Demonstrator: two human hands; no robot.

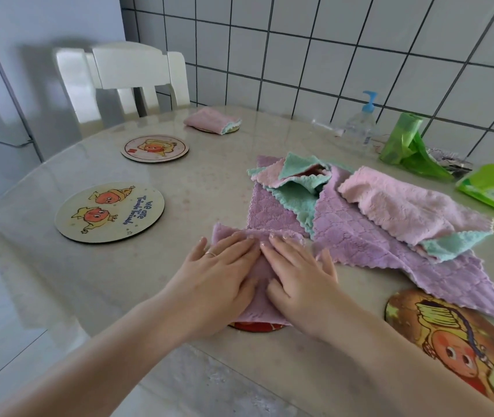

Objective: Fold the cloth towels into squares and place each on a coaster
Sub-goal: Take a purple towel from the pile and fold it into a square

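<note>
Your left hand and right hand lie flat, side by side, pressing the folded purple towel onto the red coaster. Beside this coaster, the loose towel pile touches your fold; lifting carelessly may drag it open.

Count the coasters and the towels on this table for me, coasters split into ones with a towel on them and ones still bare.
Coasters with a folded towel: 2, far pink towel and purple towel under both hands
Bare coasters: 3
Unfolded towels in the pile: cannot count exactly, they overlap
Total coasters: 5
</note>
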